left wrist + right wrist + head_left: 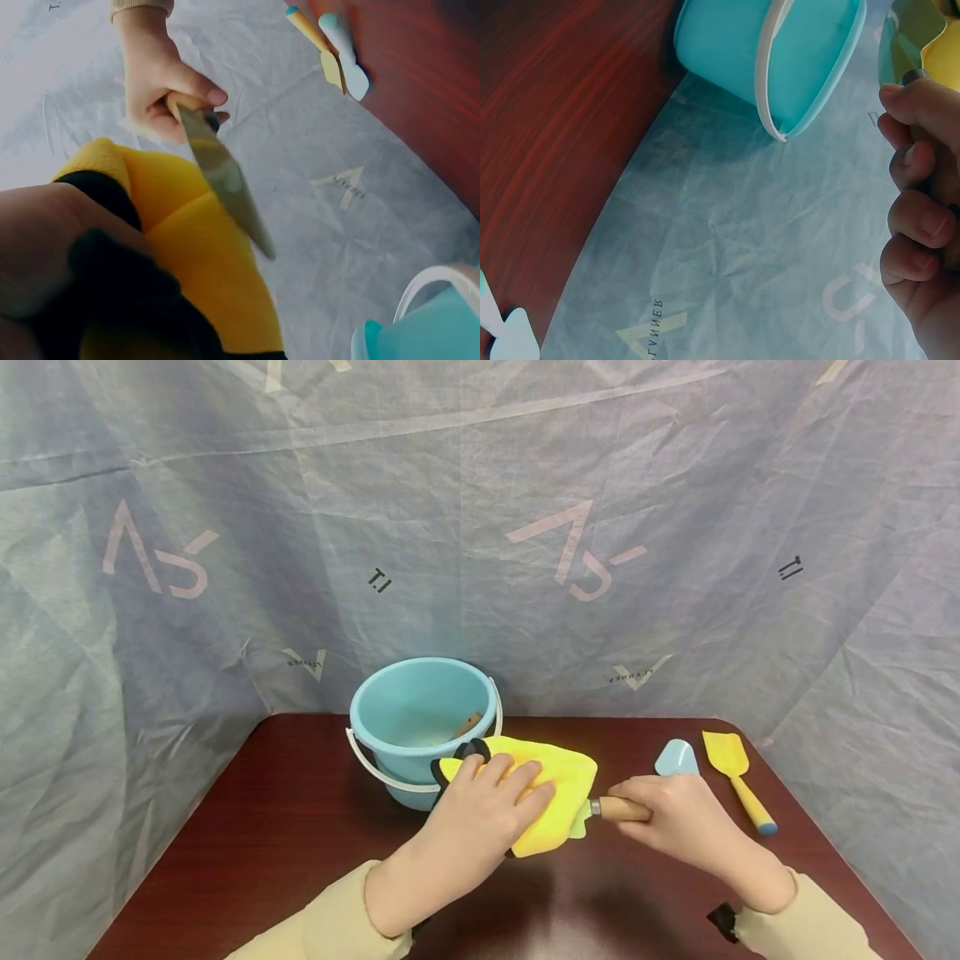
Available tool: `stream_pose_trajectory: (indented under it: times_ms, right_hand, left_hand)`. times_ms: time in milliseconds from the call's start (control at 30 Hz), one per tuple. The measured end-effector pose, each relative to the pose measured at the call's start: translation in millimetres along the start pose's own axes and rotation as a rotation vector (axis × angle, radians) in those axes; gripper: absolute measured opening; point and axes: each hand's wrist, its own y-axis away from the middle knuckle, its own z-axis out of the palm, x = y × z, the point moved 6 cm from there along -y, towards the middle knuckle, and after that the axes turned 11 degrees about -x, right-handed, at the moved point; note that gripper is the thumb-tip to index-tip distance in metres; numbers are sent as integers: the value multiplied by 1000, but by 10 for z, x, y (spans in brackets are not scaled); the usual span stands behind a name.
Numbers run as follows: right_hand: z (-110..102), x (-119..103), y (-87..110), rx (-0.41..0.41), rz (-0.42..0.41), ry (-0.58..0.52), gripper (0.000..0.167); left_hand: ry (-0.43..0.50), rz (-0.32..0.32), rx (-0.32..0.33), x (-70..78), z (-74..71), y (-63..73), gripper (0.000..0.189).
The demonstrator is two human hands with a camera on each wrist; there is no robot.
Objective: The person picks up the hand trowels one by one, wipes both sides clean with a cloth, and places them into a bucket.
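My right hand (678,818) grips the wooden handle (624,809) of a small garden trowel, above the table. The trowel's green blade (225,176) points left, toward my other hand. A yellow cloth (566,768) with black edging is in my left hand (476,810), whose fingers are bent over it. In the head view the cloth covers most of the blade; in the left wrist view the blade overlaps the cloth's face. Curled fingers wrap the handle in the right wrist view, with part of the green blade and cloth beyond them.
Behind the cloth, a light blue bucket (397,768) with a white handle stands on the dark red table (262,827). A brown handle (468,724) shows inside it. At right lie a light blue shovel (677,757) and a yellow shovel (726,753). A grey sheet (450,527) hangs behind.
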Motion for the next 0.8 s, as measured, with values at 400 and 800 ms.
stream_pose_trajectory:
  times_ms: [400,800]
  right_hand:
    - [17,1,-21,-27,32,44,30]
    - [81,-57,-40,-46,24,96,29]
  left_hand:
    - [-94,-26,-128,108,233,-39,39]
    - [-137,-76,-295,173,401,-83,33]
